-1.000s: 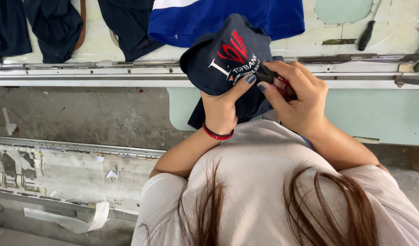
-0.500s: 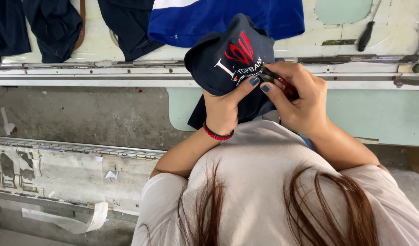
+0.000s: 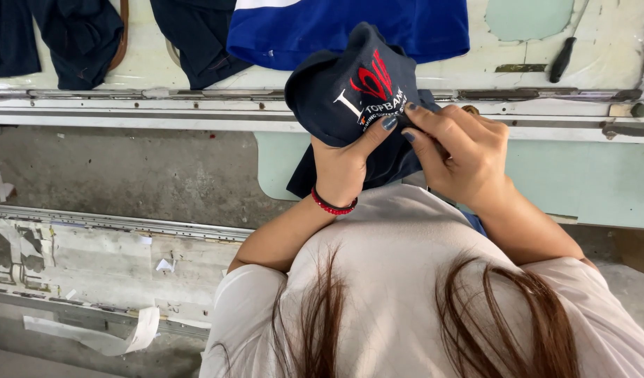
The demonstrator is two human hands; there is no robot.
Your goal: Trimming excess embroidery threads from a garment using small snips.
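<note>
Single head view, close, straight down over worktable [image 3: 602,168].

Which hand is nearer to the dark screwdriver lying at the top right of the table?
The right hand. It sits below and left of the screwdriver, pinching the navy garment. The left hand grips the same garment farther left.

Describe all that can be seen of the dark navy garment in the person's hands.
The dark navy garment looks like soft knit cloth, bunched up, with a red and white embroidered emblem facing the camera. The left hand grips it from below; the right hand pinches its edge beside the emblem. Its lower part hangs over the table edge.
</note>
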